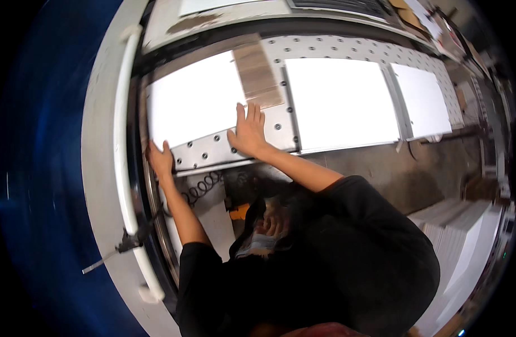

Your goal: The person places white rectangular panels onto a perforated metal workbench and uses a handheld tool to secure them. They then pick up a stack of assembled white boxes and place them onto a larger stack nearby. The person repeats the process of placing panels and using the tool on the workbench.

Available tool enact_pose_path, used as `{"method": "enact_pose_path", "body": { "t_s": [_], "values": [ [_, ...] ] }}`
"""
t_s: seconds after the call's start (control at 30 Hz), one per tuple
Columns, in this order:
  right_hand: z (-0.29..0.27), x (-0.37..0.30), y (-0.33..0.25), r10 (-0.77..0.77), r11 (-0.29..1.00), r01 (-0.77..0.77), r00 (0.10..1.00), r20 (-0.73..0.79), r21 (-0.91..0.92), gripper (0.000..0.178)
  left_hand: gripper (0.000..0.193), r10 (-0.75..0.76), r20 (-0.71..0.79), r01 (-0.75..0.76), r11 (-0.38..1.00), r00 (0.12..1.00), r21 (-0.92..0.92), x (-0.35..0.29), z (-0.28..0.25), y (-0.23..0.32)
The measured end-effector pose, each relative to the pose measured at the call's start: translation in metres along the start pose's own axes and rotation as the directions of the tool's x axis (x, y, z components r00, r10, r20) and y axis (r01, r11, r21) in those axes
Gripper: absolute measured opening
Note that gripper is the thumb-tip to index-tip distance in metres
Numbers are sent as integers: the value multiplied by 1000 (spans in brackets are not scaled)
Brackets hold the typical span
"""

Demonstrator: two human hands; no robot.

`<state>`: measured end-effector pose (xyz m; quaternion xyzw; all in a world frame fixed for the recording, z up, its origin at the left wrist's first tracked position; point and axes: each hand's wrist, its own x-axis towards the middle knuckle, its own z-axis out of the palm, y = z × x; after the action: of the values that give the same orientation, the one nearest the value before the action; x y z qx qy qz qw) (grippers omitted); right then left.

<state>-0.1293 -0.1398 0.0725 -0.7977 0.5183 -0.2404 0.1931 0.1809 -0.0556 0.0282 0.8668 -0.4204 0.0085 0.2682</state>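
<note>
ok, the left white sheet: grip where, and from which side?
Probably at the two near corners of the left white sheet, from the wearer's side. It lies flat, with a brown board showing past its far and right edges; its near edge has bare metal table in front, which should leave access. The left hand and right hand are by those corners.

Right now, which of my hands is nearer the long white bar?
Left. Your left hand is right of the white bar, at the near left corner of the leftmost white sheet; your right hand is farther right, by its near right corner.
</note>
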Motion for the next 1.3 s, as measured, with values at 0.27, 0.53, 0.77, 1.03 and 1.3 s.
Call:
{"method": "enact_pose_path", "body": {
  "t_s": [0.27,0.53,0.77,1.03,1.3],
  "values": [
    [-10,-1,16,253,911,-266,964,83,315,76,78,-77,135,72,997,988,38,24,-10,36],
    [-62,28,65,181,139,-606,793,582,783,47,85,-128,232,136,990,964,-21,43,-29,-8],
    [-186,-81,128,182,168,-439,894,410,883,68,67,62,111,-32,965,992,-260,-33,26,119],
    [-295,-219,237,590,35,-175,798,121,984,68,50,314,346,-141,885,884,-444,-117,67,372],
    [-342,-309,404,795,-115,373,590,-140,921,41,78,606,677,-107,773,417,-626,-205,119,492]
  ]
}}
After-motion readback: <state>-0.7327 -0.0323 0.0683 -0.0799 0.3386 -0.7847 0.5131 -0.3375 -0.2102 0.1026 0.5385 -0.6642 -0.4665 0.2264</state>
